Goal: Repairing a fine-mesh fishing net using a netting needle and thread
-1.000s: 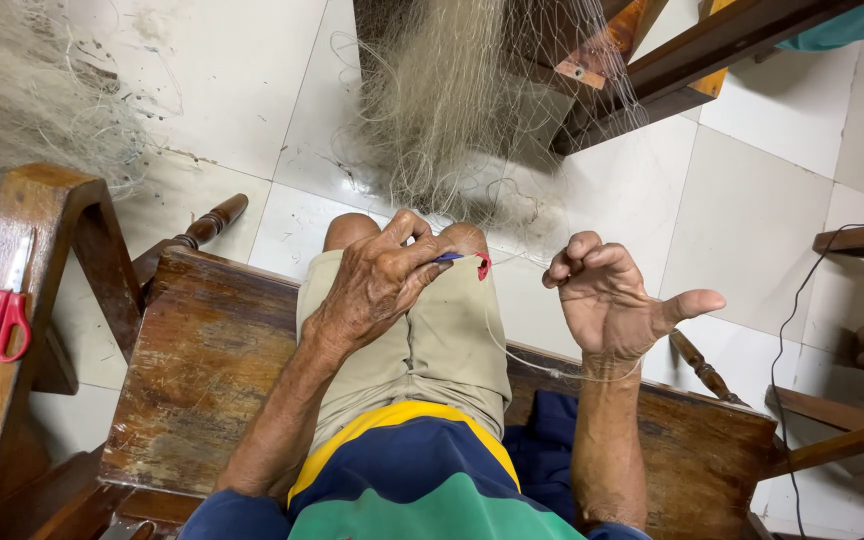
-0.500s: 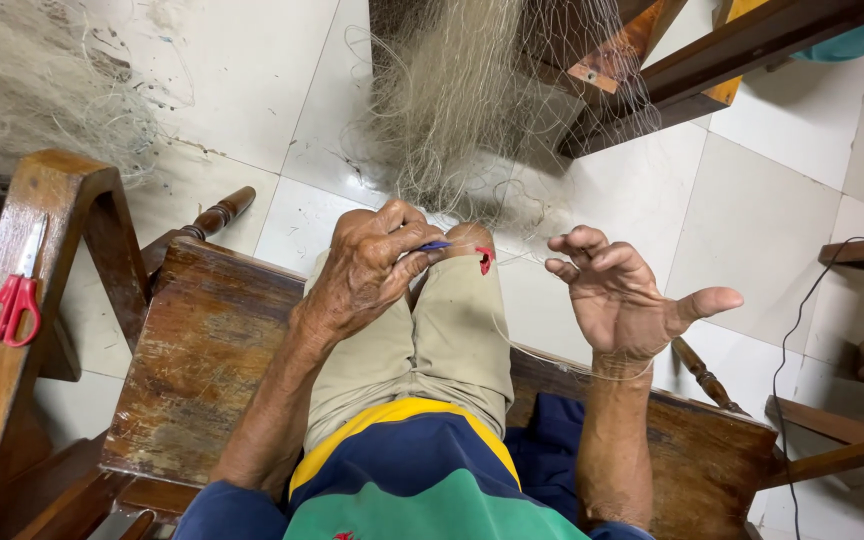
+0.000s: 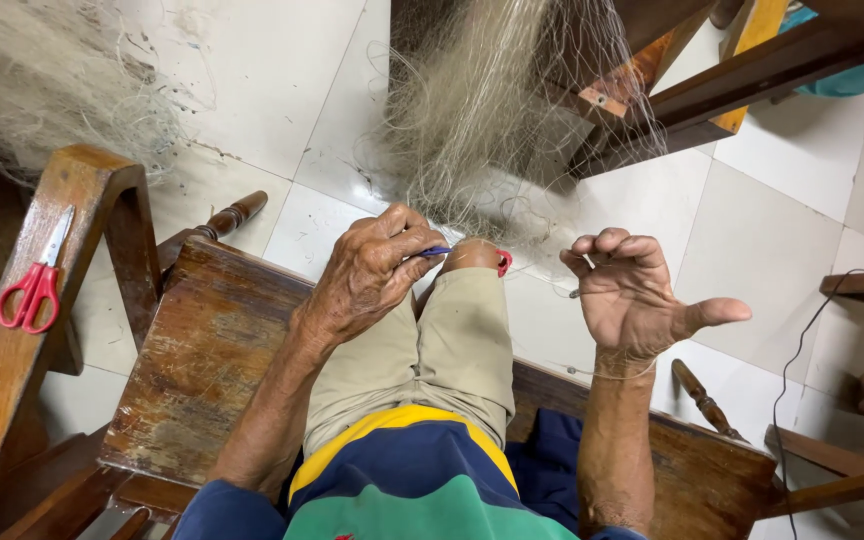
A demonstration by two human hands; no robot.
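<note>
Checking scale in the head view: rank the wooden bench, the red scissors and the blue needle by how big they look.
1. Wooden bench, by far the largest.
2. Red scissors.
3. Blue needle, mostly hidden in the left hand, so only a short tip shows; its true size is unsure.

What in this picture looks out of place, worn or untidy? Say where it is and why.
The red scissors lie on the slanted wooden armrest at the left, away from both hands. The bench has worn, patchy varnish. Loose netting hangs in a tangled bunch beyond the left hand and right hand.
</note>
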